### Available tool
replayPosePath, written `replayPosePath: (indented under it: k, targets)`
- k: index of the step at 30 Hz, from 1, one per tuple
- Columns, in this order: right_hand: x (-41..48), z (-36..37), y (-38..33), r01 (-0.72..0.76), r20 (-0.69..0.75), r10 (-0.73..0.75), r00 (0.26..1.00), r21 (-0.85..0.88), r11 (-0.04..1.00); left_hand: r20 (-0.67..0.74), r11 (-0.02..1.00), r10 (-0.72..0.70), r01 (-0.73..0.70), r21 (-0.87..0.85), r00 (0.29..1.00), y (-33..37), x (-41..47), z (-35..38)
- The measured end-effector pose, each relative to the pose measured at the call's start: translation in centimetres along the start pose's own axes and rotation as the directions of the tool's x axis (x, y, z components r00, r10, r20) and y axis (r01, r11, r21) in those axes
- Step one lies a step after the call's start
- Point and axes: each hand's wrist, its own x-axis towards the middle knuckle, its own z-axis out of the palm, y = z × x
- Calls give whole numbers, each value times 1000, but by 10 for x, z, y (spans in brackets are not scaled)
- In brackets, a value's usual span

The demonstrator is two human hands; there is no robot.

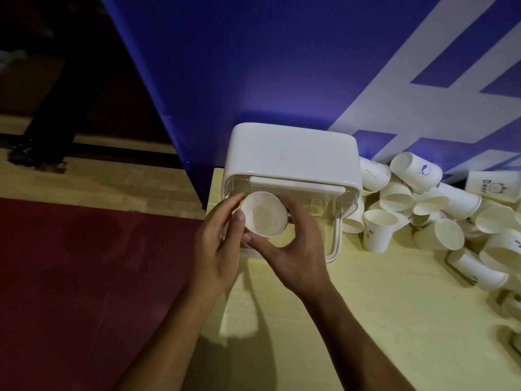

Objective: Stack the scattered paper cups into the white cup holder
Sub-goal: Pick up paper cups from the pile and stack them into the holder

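Observation:
A white cup holder (pixel 293 153) with a clear front stands at the table's far left corner. Just in front of its clear opening I hold one white paper cup (pixel 263 214), its open mouth facing me. My left hand (pixel 218 244) grips the cup's left side with thumb and fingers. From the right and below, my right hand (pixel 293 249) wraps the same cup. A heap of scattered paper cups (pixel 439 210) lies to the right of the holder, some upright, most on their sides.
The pale yellow table (pixel 366 320) ends just left of the holder, with a red mat (pixel 84 277) and wooden floor below. A blue and white wall panel (pixel 282 66) stands right behind the holder. More cups (pixel 479 272) lie along the right edge.

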Motion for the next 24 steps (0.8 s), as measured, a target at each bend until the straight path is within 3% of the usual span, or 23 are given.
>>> replayPosePath:
  k: [11, 24]
  targets:
    - [5, 12, 31, -46, 82, 59, 995, -155, 987, 3, 989, 1, -2, 150, 1000, -25, 1, 3]
    - [0, 15, 53, -153, 119, 185, 975, -236, 960, 61, 981, -110, 98, 167, 992, -36, -2, -7]
